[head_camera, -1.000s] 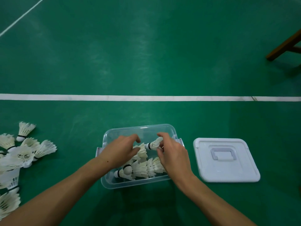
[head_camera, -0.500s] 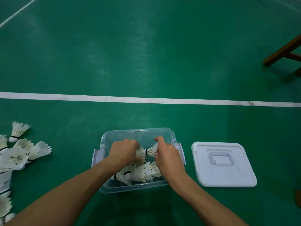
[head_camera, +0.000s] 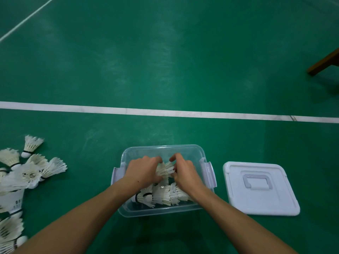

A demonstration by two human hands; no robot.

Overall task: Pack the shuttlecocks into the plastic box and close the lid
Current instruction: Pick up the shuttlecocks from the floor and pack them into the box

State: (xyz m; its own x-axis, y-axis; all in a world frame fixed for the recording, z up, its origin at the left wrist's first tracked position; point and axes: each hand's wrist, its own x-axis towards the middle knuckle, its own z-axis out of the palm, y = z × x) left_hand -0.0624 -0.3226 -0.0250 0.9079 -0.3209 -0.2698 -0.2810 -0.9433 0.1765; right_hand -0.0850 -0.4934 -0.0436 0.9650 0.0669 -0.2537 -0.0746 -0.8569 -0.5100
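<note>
A clear plastic box (head_camera: 192, 150) sits on the green floor in front of me, with several white shuttlecocks (head_camera: 161, 196) lying in its near half. Both my hands are inside it. My left hand (head_camera: 142, 170) and my right hand (head_camera: 185, 171) close from either side on one shuttlecock (head_camera: 165, 169) held between them over the box's middle. The white lid (head_camera: 260, 189) lies flat on the floor just right of the box, handle up. A loose pile of shuttlecocks (head_camera: 27, 173) is spread on the floor at the far left.
A white court line (head_camera: 165, 113) crosses the floor beyond the box. A brown wooden leg (head_camera: 324, 62) of some furniture stands at the upper right edge. Another white line (head_camera: 25, 17) runs diagonally at the upper left.
Both hands have sunk lower into the box and drawn closer together, pressing the held shuttlecock down between them. The view has tilted slightly.
</note>
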